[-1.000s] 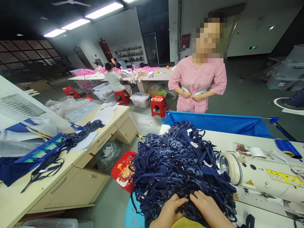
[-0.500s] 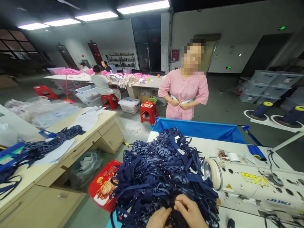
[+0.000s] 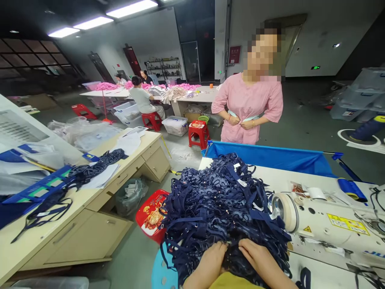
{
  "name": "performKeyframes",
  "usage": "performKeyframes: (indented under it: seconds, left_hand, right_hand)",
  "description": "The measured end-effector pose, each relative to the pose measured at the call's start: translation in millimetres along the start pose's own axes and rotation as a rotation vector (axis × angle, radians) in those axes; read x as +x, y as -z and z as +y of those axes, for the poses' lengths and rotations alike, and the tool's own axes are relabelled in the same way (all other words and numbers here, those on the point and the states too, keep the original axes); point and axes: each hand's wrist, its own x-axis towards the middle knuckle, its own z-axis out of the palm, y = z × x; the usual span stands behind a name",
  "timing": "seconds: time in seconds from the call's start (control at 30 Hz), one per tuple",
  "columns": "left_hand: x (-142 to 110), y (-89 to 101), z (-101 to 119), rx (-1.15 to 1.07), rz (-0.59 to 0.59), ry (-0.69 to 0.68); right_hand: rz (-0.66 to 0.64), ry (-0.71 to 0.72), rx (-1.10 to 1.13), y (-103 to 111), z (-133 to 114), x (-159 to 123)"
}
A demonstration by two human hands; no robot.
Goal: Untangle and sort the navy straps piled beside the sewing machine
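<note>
A tall heap of navy blue lace garments with straps lies on the white sewing table in front of me. My left hand and my right hand both press into the near side of the heap, fingers curled and closed on the fabric, a dark piece between them. The white sewing machine lies just right of the heap.
A person in a pink top stands beyond a blue fabric bin. A beige desk at left carries papers and more navy garments. A red stool stands between desk and table. Other workers sit at far tables.
The camera view has swung left and back. My hands have spread a little apart on the heap. The person in pink still holds something at the waist.
</note>
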Motion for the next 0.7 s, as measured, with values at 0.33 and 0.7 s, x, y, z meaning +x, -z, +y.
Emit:
performKeyframes:
  seconds: [0.33, 0.7]
  left_hand:
    - [-3, -2.9, -6, -0.126, 0.036, -0.067]
    - [9, -14.0, -13, 0.341, 0.178, -0.256]
  right_hand:
    - [0.004, 0.094, -0.334, -3, -15, 10]
    - [0.307, -0.053, 0.293, 8, -8, 19]
